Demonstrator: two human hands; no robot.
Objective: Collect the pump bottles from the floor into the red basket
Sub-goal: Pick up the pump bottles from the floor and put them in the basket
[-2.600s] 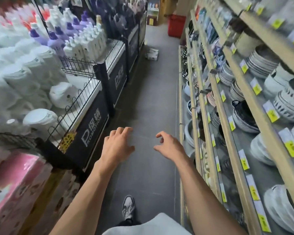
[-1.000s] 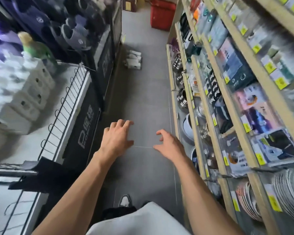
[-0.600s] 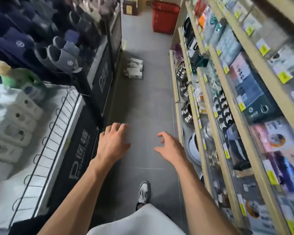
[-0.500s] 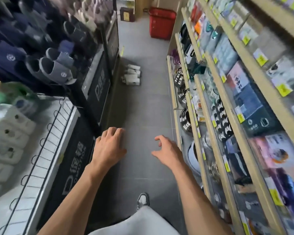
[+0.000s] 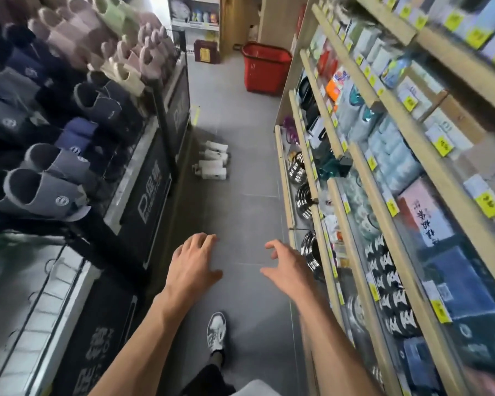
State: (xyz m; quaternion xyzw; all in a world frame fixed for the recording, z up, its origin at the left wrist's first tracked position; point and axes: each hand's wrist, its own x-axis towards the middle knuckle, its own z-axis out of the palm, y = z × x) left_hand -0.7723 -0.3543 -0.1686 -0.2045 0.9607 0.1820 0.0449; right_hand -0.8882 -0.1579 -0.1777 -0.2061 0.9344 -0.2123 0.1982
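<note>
Pump bottles (image 5: 212,164) of white plastic lie clustered on the grey floor (image 5: 240,124), well short of the red plastic basket (image 5: 266,71). Left hand (image 5: 193,264) and right hand (image 5: 287,268) hover, fingers loosely spread, holding nothing. Probably rigid, slick, weighty if full: grasp each body, not the pump.

Slippers (image 5: 55,164) racked left; shelves (image 5: 365,178) of packaged goods right; grey floor (image 5: 240,132) between; white sneaker (image 5: 217,328) below.
</note>
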